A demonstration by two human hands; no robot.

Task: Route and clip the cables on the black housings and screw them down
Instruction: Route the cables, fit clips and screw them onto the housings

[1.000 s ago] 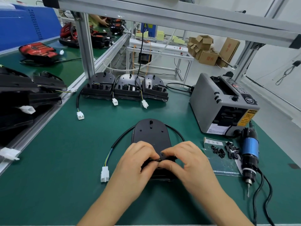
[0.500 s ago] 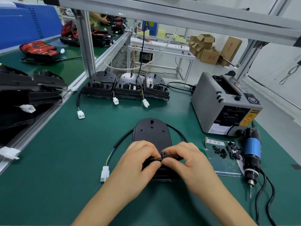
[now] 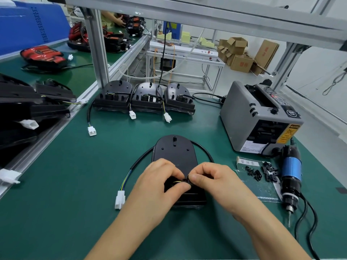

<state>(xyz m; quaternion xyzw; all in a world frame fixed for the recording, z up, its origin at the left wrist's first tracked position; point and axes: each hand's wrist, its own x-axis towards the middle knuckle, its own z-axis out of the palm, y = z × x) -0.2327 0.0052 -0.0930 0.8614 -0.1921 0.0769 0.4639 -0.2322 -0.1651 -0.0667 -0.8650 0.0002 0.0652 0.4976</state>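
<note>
A black housing point(image 3: 174, 152) lies flat on the green mat in front of me. Its black cable point(image 3: 139, 160) loops around the far end and runs left to a white connector point(image 3: 120, 200). My left hand point(image 3: 159, 184) curls over the housing's near part and pinches the thin coloured wires there. My right hand point(image 3: 212, 182) pinches a small black clip point(image 3: 187, 180) against the same wires. Both thumbs meet at the clip. The spot under my fingers is hidden.
Three more black housings point(image 3: 145, 99) with white plugs stand in a row at the back. A grey tape dispenser point(image 3: 261, 117) sits at right. A blue electric screwdriver point(image 3: 291, 171) lies beside loose black clips point(image 3: 262, 172) on a card. Stacked black parts point(image 3: 24, 107) fill the left.
My fingers have drawn closer together over the clip and wires, and the right thumb now covers most of the clip. The housing has stayed in place.
</note>
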